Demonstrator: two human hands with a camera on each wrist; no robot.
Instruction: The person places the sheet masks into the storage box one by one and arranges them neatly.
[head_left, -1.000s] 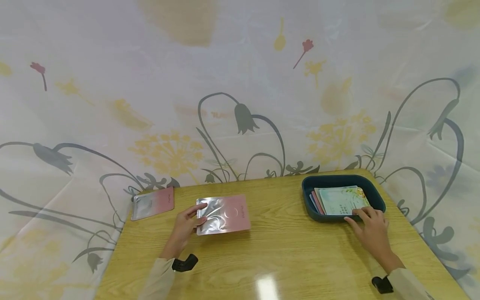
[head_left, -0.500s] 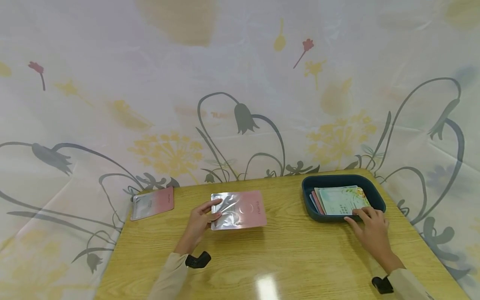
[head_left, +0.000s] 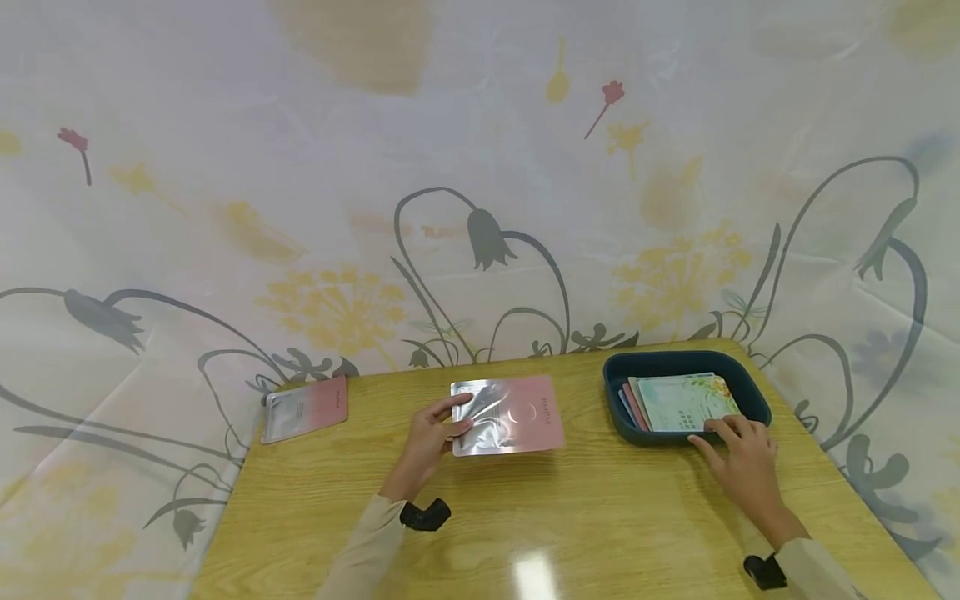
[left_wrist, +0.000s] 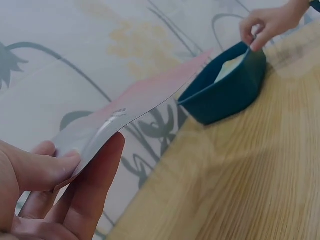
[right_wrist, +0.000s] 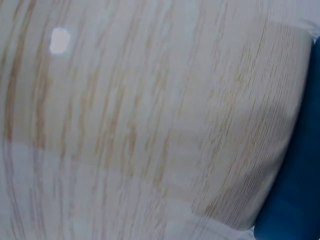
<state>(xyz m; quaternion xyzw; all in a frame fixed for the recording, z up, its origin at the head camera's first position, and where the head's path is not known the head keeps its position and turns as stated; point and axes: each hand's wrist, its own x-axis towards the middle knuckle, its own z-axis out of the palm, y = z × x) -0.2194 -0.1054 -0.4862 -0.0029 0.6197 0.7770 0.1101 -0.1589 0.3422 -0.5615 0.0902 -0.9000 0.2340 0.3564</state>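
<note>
My left hand (head_left: pixel 433 437) pinches the left end of a pink-and-silver foil sachet (head_left: pixel 521 414), thumb on top and fingers beneath. It is held above the table near the middle. In the left wrist view the sachet (left_wrist: pixel 135 97) tilts, its pink end pointing toward the dark teal bin (left_wrist: pixel 227 97). My right hand (head_left: pixel 742 462) grips the bin's near rim between thumb and fingers. Inside the bin (head_left: pixel 613 387) lie several flat packets, the top one a pale green floral packet (head_left: pixel 678 404). Only the bin's side (right_wrist: pixel 295 180) shows in the right wrist view, not the hand.
A similar pink-and-silver sachet (head_left: pixel 306 408) lies at the table's back left corner. The wood-grain table (head_left: pixel 600 525) meets a flower-printed curtain (head_left: pixel 480 167) along its back edge. Black bands sit on both wrists.
My left hand has carried the foil sachet to the right and slightly back, closer to the bin. The right hand and the bin have stayed in place.
</note>
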